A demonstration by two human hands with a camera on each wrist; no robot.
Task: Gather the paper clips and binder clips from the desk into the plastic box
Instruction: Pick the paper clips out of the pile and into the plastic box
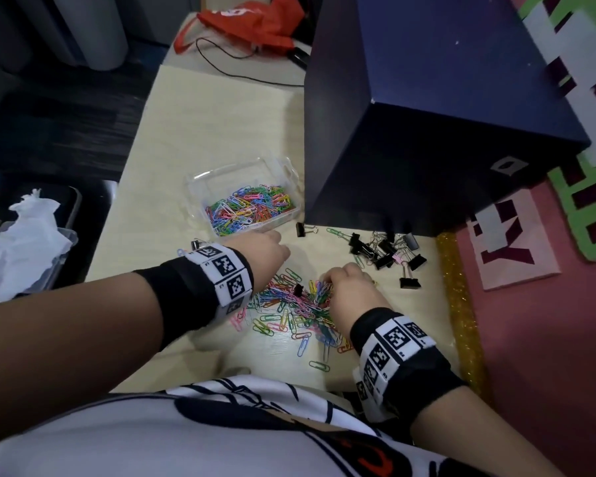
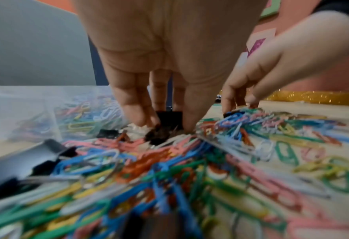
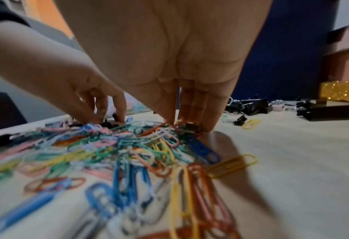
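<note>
A: Half, roughly, of the paper clips seem to be in the box (image 1: 200, 187) by now; it sits on the desk (image 1: 200, 108) just beyond the left hand (image 1: 262, 251), clear-walled, with a coloured layer inside filling its near part.

B: And the rest?

A: A loose pile (image 1: 289, 304) lies on the desk between the two hands, with strays trailing toward the person. The binder clips (image 1: 386, 251) look untouched: a cluster of black ones sits to the right of the pile, near the foot of the dark blue case (image 1: 427, 132), one stands alone close to the box, and at least one is mixed into the pile.

B: What do the hands hold?

A: The right hand (image 1: 351, 290) has its fingers (image 3: 190, 103) bunched downward into the pile's right edge, pinching at clips. The left hand has its fingers (image 2: 132, 103) pointing down at the pile's far edge, tips around something small and dark; whether it truly grips it cannot be told.

B: How do the clips look?

A: Thin plastic-coated wire in blue, green, pink, yellow, orange and white, tangled and overlapping. They would likely come up in snagged bunches rather than singly.
</note>
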